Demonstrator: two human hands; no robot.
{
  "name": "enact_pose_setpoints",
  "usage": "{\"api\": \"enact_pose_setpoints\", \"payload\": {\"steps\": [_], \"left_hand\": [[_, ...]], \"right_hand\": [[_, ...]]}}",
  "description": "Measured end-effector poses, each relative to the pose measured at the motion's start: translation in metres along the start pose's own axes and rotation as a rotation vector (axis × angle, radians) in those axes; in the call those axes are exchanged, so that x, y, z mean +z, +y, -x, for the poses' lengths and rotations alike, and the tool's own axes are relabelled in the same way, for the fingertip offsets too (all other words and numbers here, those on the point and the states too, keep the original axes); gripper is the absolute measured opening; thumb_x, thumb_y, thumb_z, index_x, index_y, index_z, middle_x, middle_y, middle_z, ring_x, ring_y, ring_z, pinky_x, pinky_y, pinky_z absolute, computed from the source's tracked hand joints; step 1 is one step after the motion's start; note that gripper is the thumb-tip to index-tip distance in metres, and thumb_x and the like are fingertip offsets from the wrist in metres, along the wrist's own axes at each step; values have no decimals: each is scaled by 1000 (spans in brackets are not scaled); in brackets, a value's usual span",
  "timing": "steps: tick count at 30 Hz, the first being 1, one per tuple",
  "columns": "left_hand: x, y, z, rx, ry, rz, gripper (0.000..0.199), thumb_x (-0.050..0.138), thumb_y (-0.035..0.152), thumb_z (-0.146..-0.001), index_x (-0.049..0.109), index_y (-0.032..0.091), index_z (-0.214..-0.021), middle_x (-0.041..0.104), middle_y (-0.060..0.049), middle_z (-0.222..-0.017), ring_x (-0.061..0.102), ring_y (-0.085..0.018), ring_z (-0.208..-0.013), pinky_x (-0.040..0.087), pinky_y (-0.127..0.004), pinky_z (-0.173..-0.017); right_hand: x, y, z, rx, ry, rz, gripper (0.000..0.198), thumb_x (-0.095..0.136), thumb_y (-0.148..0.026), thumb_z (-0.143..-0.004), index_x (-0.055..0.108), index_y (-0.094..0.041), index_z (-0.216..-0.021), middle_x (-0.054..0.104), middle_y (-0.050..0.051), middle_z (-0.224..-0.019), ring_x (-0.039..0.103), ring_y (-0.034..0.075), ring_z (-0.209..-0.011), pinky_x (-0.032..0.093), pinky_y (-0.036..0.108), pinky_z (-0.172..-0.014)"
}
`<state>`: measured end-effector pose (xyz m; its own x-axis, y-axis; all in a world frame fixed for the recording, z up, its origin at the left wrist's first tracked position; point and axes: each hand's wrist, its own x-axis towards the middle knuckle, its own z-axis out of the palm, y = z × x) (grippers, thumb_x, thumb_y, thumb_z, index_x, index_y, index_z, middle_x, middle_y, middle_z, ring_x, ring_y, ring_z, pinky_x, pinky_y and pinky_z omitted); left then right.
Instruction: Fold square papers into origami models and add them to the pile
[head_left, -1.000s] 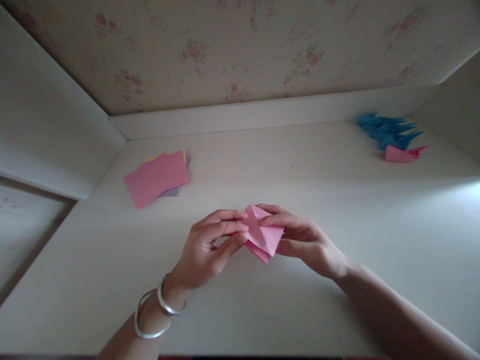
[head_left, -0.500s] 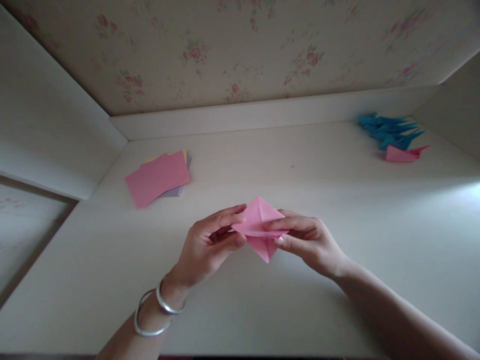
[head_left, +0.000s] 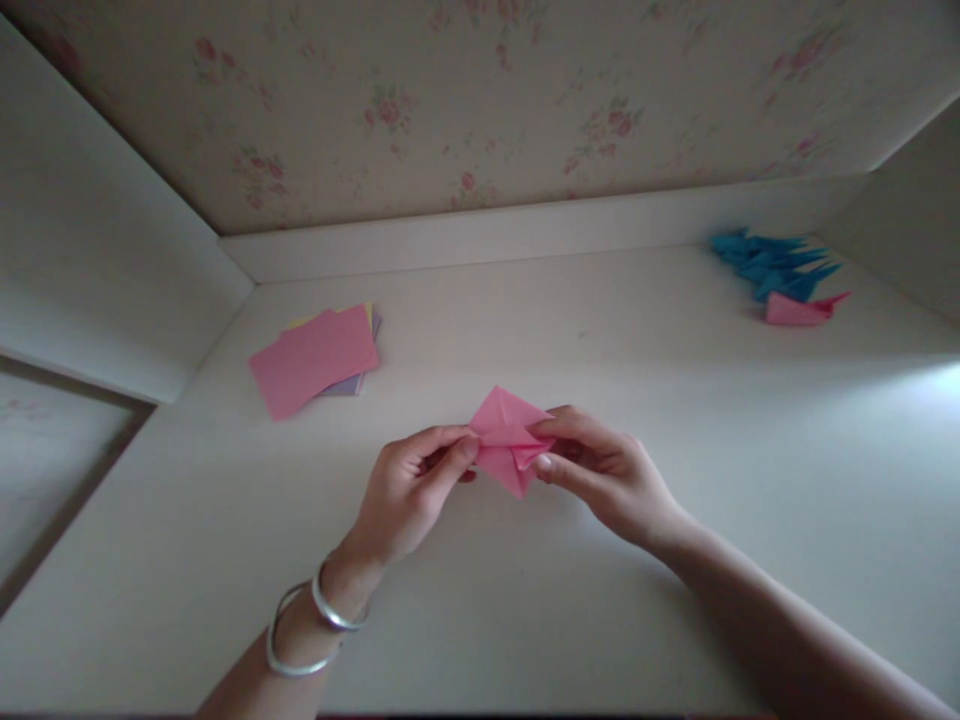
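Between my hands is a pink folded origami paper [head_left: 501, 418], a diamond shape with a crease down its upper half and a flap across the middle. My left hand [head_left: 411, 490] pinches its left corner between thumb and fingers. At the right corner, my right hand [head_left: 611, 470] grips the paper, the index finger on the upper layer and the thumb at the lower fold. The fingertips behind the paper are partly hidden. Two silver bangles [head_left: 330, 612] circle my left wrist.
Pink sheets [head_left: 319, 360] lie over yellow and purple ones at the left of the white table [head_left: 480, 620]. Several blue folded paper figures [head_left: 784, 268] and one pink folded figure [head_left: 799, 310] sit at the far right. A raised ledge [head_left: 480, 235] runs along the back.
The pink paper has shifted slightly left and up. My left thumb has moved onto its left corner, and the lower flap near my right thumb shows more of its folds.
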<state>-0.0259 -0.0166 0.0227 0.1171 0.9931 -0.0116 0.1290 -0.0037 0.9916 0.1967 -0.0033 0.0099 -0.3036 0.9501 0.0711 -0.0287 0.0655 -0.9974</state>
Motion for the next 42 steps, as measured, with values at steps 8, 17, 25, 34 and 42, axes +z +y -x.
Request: {"api": "enact_pose_setpoints", "payload": {"steps": [8,17,25,34,42], "left_hand": [[3,3,2,93,-50,-151,20,64,30,-92,76,21,-105,74,-8,-115,72,-20,-94,61,-28,-79],[10,3,3,124,-22,-249,19,62,25,-93,75,20,-107,76,-7,-104,72,-19,-88,59,-25,-77],[14,5,5,112,-124,-220,19,61,29,-93,75,19,-103,70,-9,-107,69,-18,-90,60,-23,-70],[15,5,1,208,-61,-314,13,64,22,-91,77,20,-94,74,-6,-96,70,-16,-86,57,-23,-76],[14,5,2,220,16,-328,11,63,22,-92,74,18,-91,75,-7,-94,70,-17,-85,57,-24,-75]], "right_hand": [[3,-4,-2,20,101,61,17,71,-39,-86,77,-23,-80,65,10,-118,54,28,-125,56,34,-83],[10,3,1,-16,172,187,20,67,-38,-89,74,-22,-79,67,10,-110,63,23,-107,54,29,-73],[12,3,1,-33,170,226,21,68,-39,-89,74,-22,-79,66,10,-106,64,23,-104,53,28,-71],[12,6,0,6,166,206,24,66,-41,-90,73,-21,-80,64,12,-119,65,23,-106,55,27,-69],[10,1,1,-41,53,244,20,65,-38,-91,75,-22,-86,66,11,-115,63,24,-111,54,27,-73]]}}
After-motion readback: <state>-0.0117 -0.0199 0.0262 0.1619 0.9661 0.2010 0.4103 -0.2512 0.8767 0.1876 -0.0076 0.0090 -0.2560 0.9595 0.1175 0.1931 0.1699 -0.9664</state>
